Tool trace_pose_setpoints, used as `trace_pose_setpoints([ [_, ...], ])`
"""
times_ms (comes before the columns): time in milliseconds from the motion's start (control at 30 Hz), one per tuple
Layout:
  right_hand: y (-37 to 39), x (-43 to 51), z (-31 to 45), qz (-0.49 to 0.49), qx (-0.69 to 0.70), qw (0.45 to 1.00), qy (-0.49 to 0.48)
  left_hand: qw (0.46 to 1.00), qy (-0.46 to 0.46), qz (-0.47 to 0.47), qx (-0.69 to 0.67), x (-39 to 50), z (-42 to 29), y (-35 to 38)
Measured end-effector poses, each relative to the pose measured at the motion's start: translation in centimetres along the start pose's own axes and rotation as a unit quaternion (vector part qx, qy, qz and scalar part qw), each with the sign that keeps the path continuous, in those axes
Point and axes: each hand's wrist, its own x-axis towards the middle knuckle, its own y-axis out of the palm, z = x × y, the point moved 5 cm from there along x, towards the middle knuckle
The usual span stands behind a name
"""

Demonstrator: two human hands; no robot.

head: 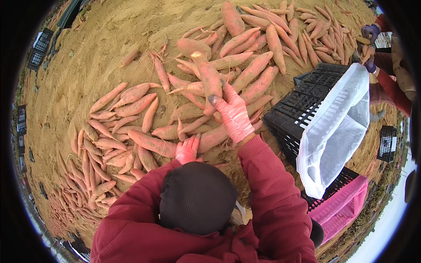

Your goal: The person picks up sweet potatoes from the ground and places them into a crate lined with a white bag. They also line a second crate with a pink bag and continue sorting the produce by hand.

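Observation:
My right hand (235,115), in a pink-and-white knit glove with dark fingertips, grips a thick sweet potato (210,77). The sweet potato is tilted over the pile, and a pale broken tip shows at its upper end. Lower down, my left hand (188,149), in a similar glove, rests between a long sweet potato (151,143) and a larger, paler-skinned one (213,138). Its fingers point away from me; their tips are partly hidden, so a hold is unclear. More sweet potatoes (253,74) lie heaped beyond my hands, thin roots among them.
A black plastic crate (283,118) with a white mesh liner (335,131) stands on my right. Closer lies a crate with a pink liner (342,207). Smaller sweet potatoes (108,144) cover the sandy soil (108,49) at left. Another person's gloved hands (370,33) hold sweet potatoes at upper right.

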Motion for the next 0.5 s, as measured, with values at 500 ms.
trace_pose_setpoints([
  [500,-6.8,-13.2,-10.0,-0.089,-0.074,0.975,0.19,0.959,0.241,-0.149,0.033,17.3,0.1,-19.5],
])
